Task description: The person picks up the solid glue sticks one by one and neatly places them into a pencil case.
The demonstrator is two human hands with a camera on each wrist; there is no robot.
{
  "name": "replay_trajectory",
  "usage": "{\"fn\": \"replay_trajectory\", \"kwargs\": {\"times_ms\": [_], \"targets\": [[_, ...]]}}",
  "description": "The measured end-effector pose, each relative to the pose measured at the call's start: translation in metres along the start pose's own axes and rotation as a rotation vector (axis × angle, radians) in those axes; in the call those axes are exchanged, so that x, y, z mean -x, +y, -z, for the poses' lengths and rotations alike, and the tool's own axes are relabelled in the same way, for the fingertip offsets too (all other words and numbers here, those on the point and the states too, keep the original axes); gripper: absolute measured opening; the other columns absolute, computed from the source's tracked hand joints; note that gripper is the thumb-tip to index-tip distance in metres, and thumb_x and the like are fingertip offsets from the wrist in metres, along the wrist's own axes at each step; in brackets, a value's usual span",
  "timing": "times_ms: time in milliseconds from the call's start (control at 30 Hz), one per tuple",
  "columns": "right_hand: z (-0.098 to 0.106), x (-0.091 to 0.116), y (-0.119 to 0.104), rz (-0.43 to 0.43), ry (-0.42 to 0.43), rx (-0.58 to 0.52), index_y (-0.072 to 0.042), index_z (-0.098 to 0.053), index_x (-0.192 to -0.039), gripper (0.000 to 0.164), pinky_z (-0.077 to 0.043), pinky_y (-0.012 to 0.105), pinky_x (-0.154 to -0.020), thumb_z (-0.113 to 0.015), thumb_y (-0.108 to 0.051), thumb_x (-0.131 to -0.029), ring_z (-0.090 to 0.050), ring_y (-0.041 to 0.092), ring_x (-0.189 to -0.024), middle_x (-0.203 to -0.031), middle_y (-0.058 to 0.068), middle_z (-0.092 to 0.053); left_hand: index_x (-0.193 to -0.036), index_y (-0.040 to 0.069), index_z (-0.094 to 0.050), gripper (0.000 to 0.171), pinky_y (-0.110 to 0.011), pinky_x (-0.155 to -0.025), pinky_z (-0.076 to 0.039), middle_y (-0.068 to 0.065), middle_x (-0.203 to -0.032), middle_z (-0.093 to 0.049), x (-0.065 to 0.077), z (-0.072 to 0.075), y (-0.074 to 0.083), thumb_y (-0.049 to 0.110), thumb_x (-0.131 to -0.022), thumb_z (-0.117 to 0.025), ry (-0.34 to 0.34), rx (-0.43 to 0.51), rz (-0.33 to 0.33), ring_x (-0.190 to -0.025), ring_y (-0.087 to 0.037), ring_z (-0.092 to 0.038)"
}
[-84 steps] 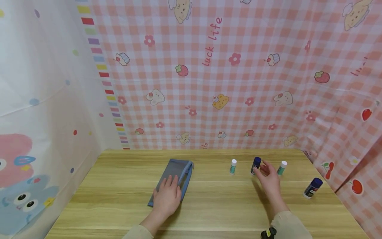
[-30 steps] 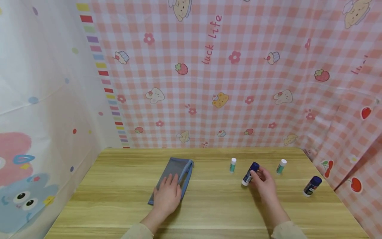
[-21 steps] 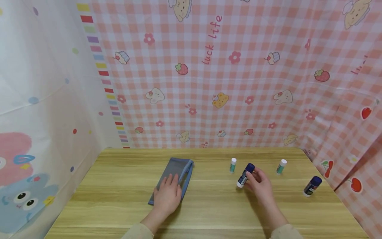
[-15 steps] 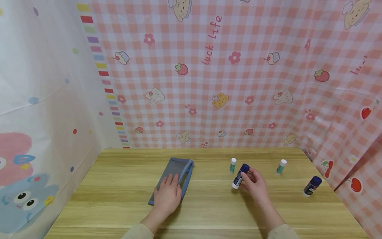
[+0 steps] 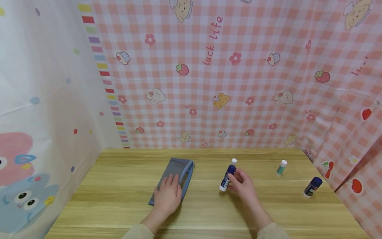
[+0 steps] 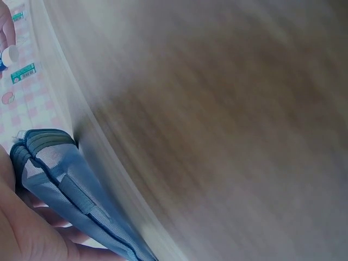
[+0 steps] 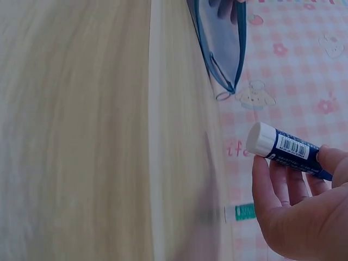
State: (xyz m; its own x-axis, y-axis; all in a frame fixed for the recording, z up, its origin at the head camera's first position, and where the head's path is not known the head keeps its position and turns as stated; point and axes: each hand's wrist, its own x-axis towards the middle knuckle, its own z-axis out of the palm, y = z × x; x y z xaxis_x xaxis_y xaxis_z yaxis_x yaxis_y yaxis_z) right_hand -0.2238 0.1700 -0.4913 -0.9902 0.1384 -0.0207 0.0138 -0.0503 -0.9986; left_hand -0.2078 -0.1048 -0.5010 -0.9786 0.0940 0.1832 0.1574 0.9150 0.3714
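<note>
My right hand (image 5: 244,188) grips a dark blue glue stick (image 5: 226,181) between thumb and fingers, tilted, its white base pointing down and left. In the right wrist view the white end and barcode of this glue stick (image 7: 293,147) face the camera. Flat on the table lies a blue-grey mesh zip pouch (image 5: 176,166), its right side parted along the zip. On top of it rests my left hand (image 5: 167,196), fingers extended across the mesh. Seen from the left wrist, the pouch (image 6: 81,190) bulges slightly beneath the fingers.
Just behind the held glue stick stands a small white-capped glue stick (image 5: 234,162), partly hidden. Another small green-and-white glue stick (image 5: 281,167) stands to the right, with a large blue-capped glue stick (image 5: 312,187) near the wooden table's (image 5: 268,215) right side. A checked cloth (image 5: 221,79) hangs behind.
My right hand took hold of the blue glue stick, lifted and tilted it, and carried it left toward the pouch, in front of the small glue stick. My left hand stayed on the pouch.
</note>
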Motion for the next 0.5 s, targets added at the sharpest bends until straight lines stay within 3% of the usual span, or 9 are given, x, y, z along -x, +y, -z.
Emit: {"fn": "replay_trajectory", "kwargs": {"times_ms": [500], "targets": [[-0.030,0.005,0.007,-0.025,-0.041,-0.011,0.011,-0.047,-0.131,0.038,-0.059,0.040,-0.073,-0.059,-0.004,-0.098,-0.066,0.020,-0.087,-0.110,0.019,-0.064,-0.140,0.005,-0.054,0.045,-0.077,-0.095,-0.031,-0.022,-0.144,-0.049,0.000,0.001,0.001,0.024,-0.101,-0.045,0.008,0.001,0.005,-0.132,-0.044,-0.043]]}}
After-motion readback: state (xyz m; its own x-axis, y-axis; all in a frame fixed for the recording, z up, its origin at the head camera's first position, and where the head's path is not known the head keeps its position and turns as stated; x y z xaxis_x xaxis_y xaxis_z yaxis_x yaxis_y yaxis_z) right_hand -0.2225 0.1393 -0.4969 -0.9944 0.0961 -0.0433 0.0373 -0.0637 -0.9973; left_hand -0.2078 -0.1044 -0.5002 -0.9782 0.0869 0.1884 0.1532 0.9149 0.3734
